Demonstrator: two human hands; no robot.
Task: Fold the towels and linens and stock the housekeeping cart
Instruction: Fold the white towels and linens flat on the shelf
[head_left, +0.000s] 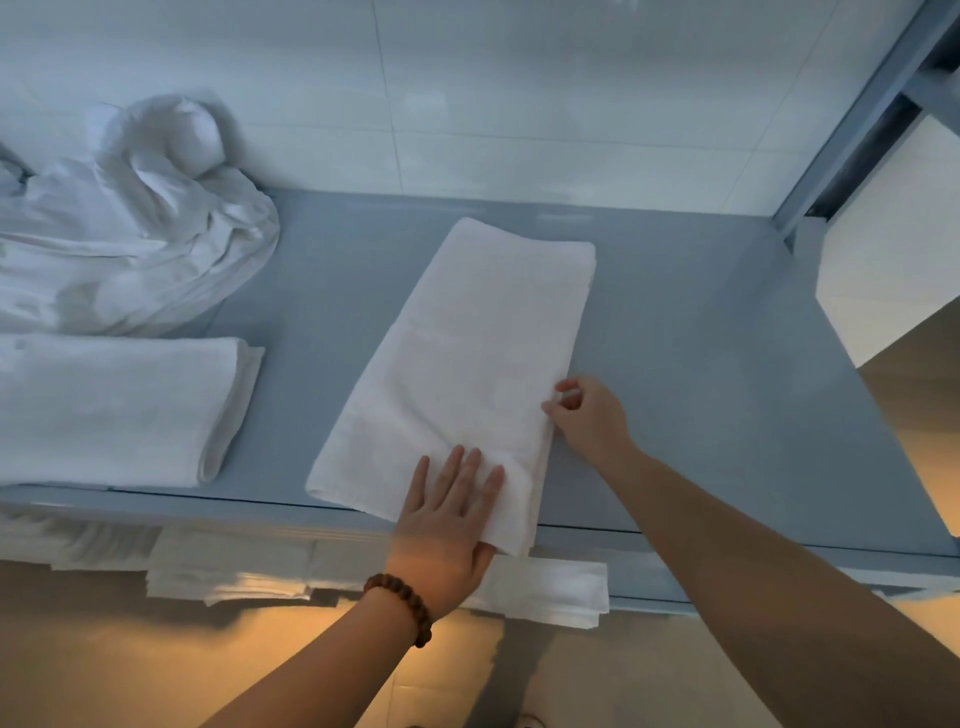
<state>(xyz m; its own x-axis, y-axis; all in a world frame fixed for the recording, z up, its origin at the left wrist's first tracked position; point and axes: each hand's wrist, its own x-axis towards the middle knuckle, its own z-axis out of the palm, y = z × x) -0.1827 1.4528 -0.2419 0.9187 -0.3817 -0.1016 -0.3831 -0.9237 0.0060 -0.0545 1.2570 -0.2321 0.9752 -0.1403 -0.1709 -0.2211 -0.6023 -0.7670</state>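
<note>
A white towel (467, 353), folded into a long strip, lies slanted on the blue shelf top (691, 374) of the cart. My left hand (447, 514), with a bead bracelet on the wrist, presses flat on the towel's near end with straight fingers. My right hand (587, 415) pinches the towel's right edge between thumb and curled fingers. A second folded white towel (114, 410) lies at the left front. Behind it sits a crumpled heap of white linen (130, 228).
Folded white linens (363, 571) stick out from the shelf below the front edge. A blue upright frame (852, 119) and a white panel (893, 244) stand at the right. A white tiled wall (519, 93) closes the back. Tan floor lies below.
</note>
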